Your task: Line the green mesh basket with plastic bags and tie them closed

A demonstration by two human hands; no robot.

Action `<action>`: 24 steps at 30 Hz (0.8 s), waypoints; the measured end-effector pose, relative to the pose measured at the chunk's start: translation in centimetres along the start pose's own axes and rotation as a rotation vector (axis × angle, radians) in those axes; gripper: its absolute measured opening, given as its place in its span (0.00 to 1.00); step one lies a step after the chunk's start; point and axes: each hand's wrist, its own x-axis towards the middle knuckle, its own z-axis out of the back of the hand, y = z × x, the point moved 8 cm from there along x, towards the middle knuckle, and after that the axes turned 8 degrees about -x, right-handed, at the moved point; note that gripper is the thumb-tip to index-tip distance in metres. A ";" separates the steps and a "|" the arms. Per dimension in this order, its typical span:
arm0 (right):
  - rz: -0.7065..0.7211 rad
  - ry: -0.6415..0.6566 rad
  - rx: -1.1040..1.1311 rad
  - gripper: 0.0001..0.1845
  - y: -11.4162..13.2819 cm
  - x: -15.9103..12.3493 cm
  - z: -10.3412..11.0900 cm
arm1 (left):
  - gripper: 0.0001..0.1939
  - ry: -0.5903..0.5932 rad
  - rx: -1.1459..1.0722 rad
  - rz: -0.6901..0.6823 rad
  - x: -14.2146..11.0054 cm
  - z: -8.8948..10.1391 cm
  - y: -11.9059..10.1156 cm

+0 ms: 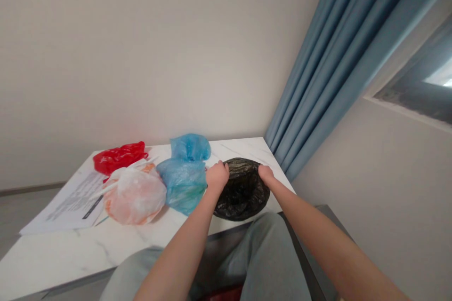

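Your left hand [217, 177] and your right hand [266, 174] are both on a black plastic bag [243, 199]. They are apart, and each hand holds the top edge of the bag, one on each side. The bag's open mouth is between your hands, and you can see dark folds inside it. The bag sits near the front edge of a white marble table [52, 258], right in front of you.

Just to the left of your left hand is a blue plastic bag [182, 186], and another blue plastic bag [190, 147] sits behind it, touching it. Next along is a white and orange plastic bag [134, 196]. A red plastic bag [119, 157] lies behind that. Printed papers [72, 203] stick out past the table's left side, under the white and orange bag.

Your grey trousers [264, 263] show below the table. A blue curtain [339, 61] hangs on the right.
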 end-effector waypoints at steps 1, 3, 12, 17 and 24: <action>-0.018 0.012 -0.001 0.26 -0.1 0.2 -0.1 | 0.24 -0.007 0.008 -0.001 -0.1 -0.1 -0.1; -0.050 0.019 -0.006 0.24 -0.2 0.4 -0.2 | 0.23 -0.024 0.022 -0.002 -0.2 -0.3 -0.3; -0.088 -0.030 -0.018 0.29 -0.1 -0.3 0.7 | 0.21 -0.060 0.038 -0.026 -0.6 0.1 -0.8; -0.079 -0.049 -0.013 0.30 0.0 -0.9 1.0 | 0.21 -0.043 0.028 -0.023 -0.8 0.3 -0.9; -0.082 -0.075 -0.009 0.31 0.2 -1.7 1.4 | 0.20 -0.044 0.053 -0.035 -0.7 0.0 -0.5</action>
